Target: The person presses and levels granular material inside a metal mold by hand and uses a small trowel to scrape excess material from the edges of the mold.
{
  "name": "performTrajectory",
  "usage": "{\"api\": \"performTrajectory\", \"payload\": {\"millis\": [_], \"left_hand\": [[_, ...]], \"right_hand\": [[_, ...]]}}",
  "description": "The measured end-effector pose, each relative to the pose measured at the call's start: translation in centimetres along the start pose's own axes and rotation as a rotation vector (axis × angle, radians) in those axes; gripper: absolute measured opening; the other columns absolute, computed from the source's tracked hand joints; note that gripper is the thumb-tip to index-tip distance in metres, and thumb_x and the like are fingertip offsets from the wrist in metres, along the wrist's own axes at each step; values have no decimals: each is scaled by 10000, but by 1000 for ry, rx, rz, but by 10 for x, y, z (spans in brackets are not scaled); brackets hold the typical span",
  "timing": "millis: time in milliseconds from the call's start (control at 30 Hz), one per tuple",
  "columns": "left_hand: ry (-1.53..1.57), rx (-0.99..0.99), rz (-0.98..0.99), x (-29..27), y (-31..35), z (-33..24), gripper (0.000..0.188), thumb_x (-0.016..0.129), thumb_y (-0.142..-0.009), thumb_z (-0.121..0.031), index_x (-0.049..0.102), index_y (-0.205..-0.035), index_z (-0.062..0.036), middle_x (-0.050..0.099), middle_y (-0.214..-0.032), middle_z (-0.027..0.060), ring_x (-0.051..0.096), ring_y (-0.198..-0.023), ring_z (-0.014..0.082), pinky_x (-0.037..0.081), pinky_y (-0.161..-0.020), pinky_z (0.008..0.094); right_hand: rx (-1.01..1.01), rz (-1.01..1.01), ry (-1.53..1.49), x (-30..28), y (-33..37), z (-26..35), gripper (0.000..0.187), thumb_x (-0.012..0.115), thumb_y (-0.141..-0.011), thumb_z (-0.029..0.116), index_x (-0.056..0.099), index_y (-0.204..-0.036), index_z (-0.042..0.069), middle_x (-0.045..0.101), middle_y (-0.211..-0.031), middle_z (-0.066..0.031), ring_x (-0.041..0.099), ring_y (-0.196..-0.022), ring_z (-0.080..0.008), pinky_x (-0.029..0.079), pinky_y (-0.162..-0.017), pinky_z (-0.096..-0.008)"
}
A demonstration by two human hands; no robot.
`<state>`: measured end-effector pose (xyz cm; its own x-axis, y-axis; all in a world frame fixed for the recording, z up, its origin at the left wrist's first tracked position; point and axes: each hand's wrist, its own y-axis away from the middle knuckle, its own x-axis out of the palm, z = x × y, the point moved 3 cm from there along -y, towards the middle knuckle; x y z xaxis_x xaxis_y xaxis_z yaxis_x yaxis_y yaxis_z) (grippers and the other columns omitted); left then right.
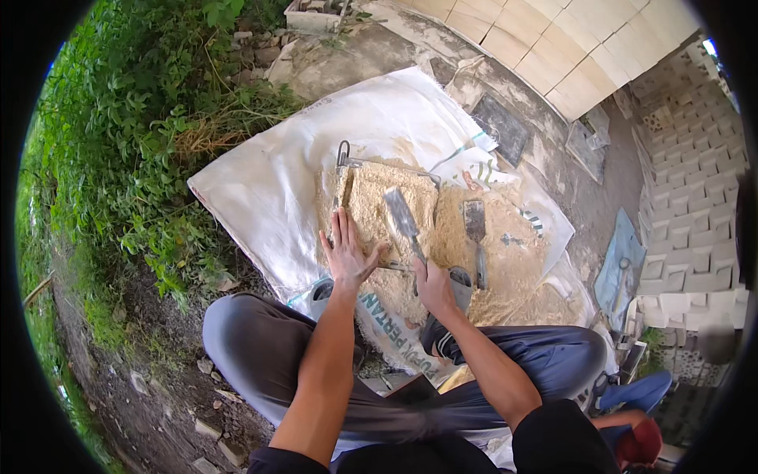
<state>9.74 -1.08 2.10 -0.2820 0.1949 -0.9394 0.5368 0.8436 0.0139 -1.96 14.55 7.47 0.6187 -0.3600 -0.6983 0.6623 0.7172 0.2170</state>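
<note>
My left hand lies with fingers spread on the near left part of a rectangular metal frame filled with damp, tan, sandy material. The fingertips touch the frame's left side, and a metal loop stands up at its far left corner. My right hand is closed round the handle of a flat-bladed trowel, its blade blurred by motion over the filled frame. Right of the frame, a second trowel lies on loose tan material.
A white woven sack is spread under everything, between my crossed legs and the wall. Green plants border the left. Grey slabs lie far right, near stacked pale patterned blocks. A person in red sits at lower right.
</note>
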Motion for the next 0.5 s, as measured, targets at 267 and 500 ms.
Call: {"api": "performTrajectory", "payload": {"millis": [267,500], "left_hand": [[-48,19,4,-9,-3,-10,1069,497,-777,-707,97,-1487,-14,54,-1575,96,1,-1456,222,42,-1145,533],[-3,-19,90,-5,-2,0,1111,572,-737,-687,83,-1493,-36,33,-1579,73,-24,-1455,216,24,-1150,515]], "right_hand": [[-63,-48,162,37,10,-52,463,499,-951,364,543,-753,-53,547,-624,-289,566,-661,-478,441,-586,-476],[-59,-81,-61,-8,-10,9,427,475,-963,343,575,-817,-45,553,-639,-290,566,-668,-485,426,-579,-512]]}}
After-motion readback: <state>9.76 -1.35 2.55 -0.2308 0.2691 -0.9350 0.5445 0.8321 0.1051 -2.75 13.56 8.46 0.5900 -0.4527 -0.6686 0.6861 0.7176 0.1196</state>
